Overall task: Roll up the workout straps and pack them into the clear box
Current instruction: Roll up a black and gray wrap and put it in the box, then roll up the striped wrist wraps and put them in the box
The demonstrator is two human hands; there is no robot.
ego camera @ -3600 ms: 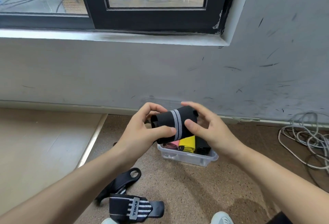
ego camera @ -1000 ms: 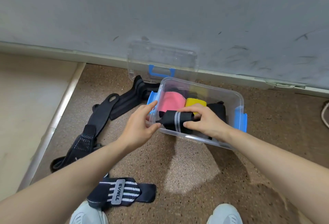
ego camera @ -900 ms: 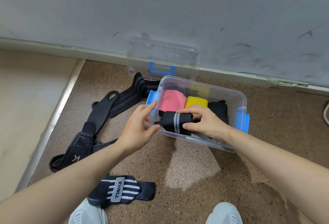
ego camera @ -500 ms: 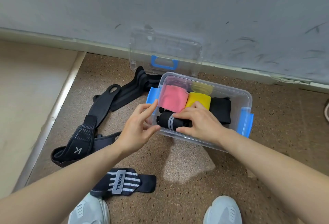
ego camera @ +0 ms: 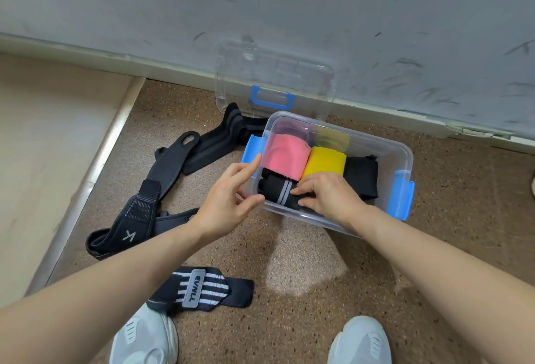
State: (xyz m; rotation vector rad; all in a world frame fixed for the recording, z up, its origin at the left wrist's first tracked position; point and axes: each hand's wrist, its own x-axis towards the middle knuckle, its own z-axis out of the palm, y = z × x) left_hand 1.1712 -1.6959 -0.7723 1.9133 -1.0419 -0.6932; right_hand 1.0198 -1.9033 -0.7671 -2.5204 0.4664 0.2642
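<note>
A rolled grey-striped strap (ego camera: 278, 194) is being seated in the clear box (ego camera: 405, 158); two straps are left outside it.

In the box's near-left corner the grey-striped strap is gripped by the right hand (ego camera: 327, 198), whose fingers are curled over it. The left hand (ego camera: 228, 204) is held at that corner from outside, fingers loosely spread, thumb against the box's side, nothing grasped. Behind the roll, a pink roll (ego camera: 285, 156), a yellow roll (ego camera: 325, 162) and a black roll (ego camera: 362, 178) are already packed. Left of the box a long black strap (ego camera: 150, 198) lies unrolled, and nearer than the box, to its left, a striped wrist wrap (ego camera: 199, 291) lies flat; both are judged still to be rolled and packed. The lid (ego camera: 275, 77) is propped behind the box.
</note>
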